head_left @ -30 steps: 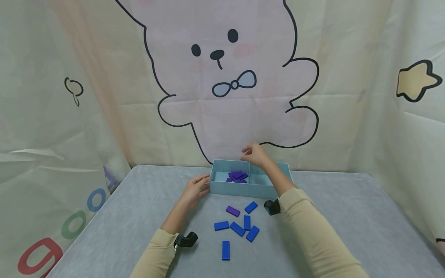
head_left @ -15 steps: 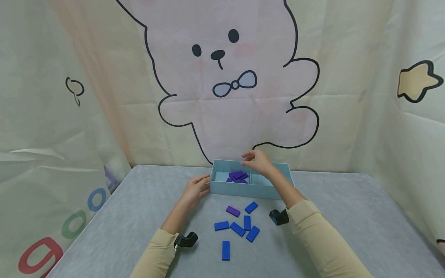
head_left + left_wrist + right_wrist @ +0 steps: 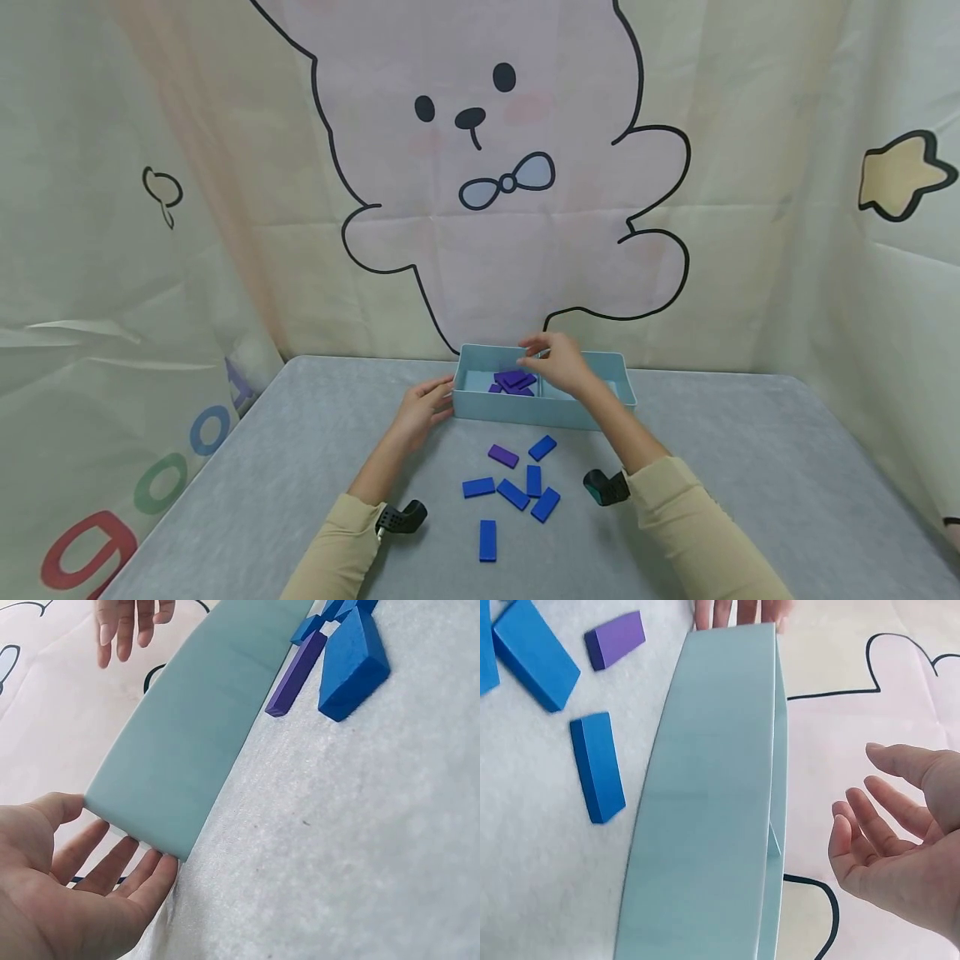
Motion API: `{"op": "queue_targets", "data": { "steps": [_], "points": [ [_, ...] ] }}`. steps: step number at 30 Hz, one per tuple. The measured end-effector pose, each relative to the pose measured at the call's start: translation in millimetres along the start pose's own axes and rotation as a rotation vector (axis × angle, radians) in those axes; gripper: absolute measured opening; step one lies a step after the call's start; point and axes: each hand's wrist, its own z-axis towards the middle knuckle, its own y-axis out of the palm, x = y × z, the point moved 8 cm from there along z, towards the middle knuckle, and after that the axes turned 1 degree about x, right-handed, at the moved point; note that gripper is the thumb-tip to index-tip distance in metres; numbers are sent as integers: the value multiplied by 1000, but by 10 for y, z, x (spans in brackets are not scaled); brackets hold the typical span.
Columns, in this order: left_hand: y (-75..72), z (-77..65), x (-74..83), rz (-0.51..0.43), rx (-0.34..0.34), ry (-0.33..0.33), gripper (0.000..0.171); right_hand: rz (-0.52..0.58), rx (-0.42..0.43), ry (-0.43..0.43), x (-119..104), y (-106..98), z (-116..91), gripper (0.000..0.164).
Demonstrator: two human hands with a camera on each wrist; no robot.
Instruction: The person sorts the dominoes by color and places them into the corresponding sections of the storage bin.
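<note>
A light teal box with a divider stands at the back of the table. Several purple blocks lie piled in its left compartment. My left hand touches the box's left end, fingers fairly straight and fingertips along its edge, as the left wrist view shows. Over the divider hovers my right hand, its fingers loosely bent; in the right wrist view nothing is between them. In front of the box lie one purple block and several blue blocks.
The grey cloth-covered table spreads to both sides of the box. Right behind it hangs a curtain with a cartoon bear. Black wrist cameras stick out from both forearms.
My right hand has come down from above the box's back edge to over the divider, its forearm drawing back slightly. My left hand and the blocks have stayed put.
</note>
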Motion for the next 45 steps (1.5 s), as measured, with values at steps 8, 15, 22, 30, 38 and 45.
{"op": "queue_targets", "data": {
  "steps": [8, 15, 22, 30, 38, 45],
  "points": [
    [1, -6, -6, -3, -8, 8, 48, 8, 14, -15, -41, 71, -91, 34],
    [-2, 2, -10, 1, -13, 10, 48, 27, 31, 3, -66, 150, -186, 32],
    [-12, 26, -15, -1, -7, 4, 48, 35, 43, 9, -78, 247, -274, 29],
    [-22, 36, -25, -1, -1, -5, 48, 58, 50, 5, -36, 357, -364, 28],
    [-6, 13, -12, 0, -2, -14, 48, 78, 59, 47, 49, 462, -470, 27],
    [-10, 13, -19, -5, -3, -20, 48, 106, 65, 42, 97, 548, -537, 27]
  ]
}}
